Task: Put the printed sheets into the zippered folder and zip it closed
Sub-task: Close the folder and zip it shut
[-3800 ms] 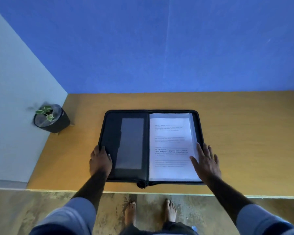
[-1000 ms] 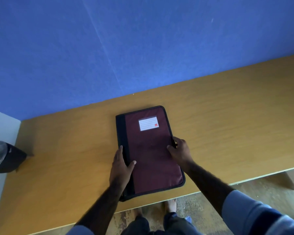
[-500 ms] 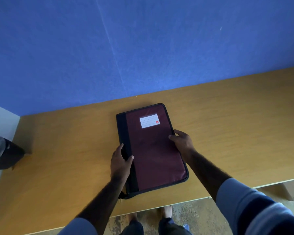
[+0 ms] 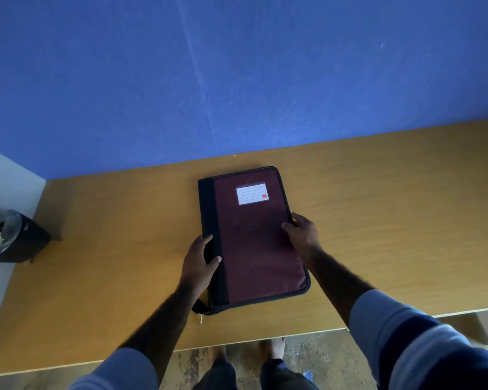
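Observation:
The zippered folder [image 4: 258,243] lies folded shut on the wooden table [image 4: 378,220], maroon cover up, with a black spine on the left and a white label near its far end. The printed sheets are hidden inside it. My left hand [image 4: 199,263] grips the spine edge, thumb on top of the cover. My right hand [image 4: 302,232] holds the right edge about halfway along, thumb on the cover and fingers curled over the zipper side. A zipper tab [image 4: 200,308] sticks out at the near left corner.
A dark pot with a small plant [image 4: 9,239] stands at the table's left end against a white wall. A blue wall runs behind the table. The table's front edge [image 4: 265,344] is close to my feet.
The folder, earlier lying spread with the sheets showing, is now folded shut. Over the last second my right hand slid a little farther along the right edge; my left hand stays on the spine.

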The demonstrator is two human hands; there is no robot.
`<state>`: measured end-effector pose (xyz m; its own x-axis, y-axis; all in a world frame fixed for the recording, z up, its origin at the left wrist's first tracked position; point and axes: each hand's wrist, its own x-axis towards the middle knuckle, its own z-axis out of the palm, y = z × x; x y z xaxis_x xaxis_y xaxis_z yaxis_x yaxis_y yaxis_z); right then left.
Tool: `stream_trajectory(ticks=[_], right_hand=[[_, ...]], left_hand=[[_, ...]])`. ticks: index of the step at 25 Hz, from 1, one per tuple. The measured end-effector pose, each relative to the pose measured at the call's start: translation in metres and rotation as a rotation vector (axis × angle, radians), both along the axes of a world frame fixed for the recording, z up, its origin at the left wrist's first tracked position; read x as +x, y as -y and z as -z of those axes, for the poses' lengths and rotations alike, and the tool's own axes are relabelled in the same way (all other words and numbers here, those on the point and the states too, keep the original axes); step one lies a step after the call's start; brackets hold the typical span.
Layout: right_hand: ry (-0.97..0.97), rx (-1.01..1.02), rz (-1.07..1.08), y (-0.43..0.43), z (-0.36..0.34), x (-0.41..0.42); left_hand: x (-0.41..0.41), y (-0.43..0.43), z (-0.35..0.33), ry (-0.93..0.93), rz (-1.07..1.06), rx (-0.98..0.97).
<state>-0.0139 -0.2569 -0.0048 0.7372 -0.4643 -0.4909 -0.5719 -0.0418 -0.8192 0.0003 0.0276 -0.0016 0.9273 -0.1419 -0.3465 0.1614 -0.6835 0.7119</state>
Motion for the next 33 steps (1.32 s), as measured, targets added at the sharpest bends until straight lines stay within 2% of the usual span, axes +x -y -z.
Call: stream_trajectory(ticks=[4, 7, 10, 13, 16, 19, 23, 26, 30, 33], right_hand=[[-0.041, -0.111, -0.055, -0.005, 0.001, -0.002], [-0.035, -0.172, -0.131, -0.002, 0.001, -0.006], [-0.037, -0.298, -0.252, 0.001, 0.0, -0.017], [-0.043, -0.416, -0.214, -0.01, 0.0, -0.042], [-0.018, -0.644, -0.153, -0.044, 0.0, -0.081], [0.037, -0.76, -0.209, -0.093, -0.002, -0.112], [0.061, -0.756, -0.387, -0.17, 0.003, -0.146], [-0.004, -0.755, -0.488, -0.21, 0.013, -0.153], [-0.056, -0.721, -0.49, -0.242, 0.021, -0.153], [-0.062, -0.717, -0.41, -0.26, 0.023, -0.152]], left_hand=[[0.001, -0.002, -0.004, -0.039, 0.021, -0.04], [-0.001, -0.013, -0.008, -0.06, 0.112, -0.001], [-0.021, -0.038, -0.006, -0.008, 0.218, 0.062], [-0.054, -0.076, 0.002, 0.054, 0.358, 0.181], [-0.078, -0.108, 0.011, 0.118, 0.527, 0.299], [-0.082, -0.115, 0.013, 0.222, 0.585, 0.357], [-0.08, -0.103, 0.012, 0.306, 0.585, 0.311], [-0.078, -0.102, 0.018, 0.31, 0.545, 0.277], [-0.078, -0.112, 0.026, 0.303, 0.507, 0.21], [-0.078, -0.115, 0.028, 0.312, 0.539, 0.164]])
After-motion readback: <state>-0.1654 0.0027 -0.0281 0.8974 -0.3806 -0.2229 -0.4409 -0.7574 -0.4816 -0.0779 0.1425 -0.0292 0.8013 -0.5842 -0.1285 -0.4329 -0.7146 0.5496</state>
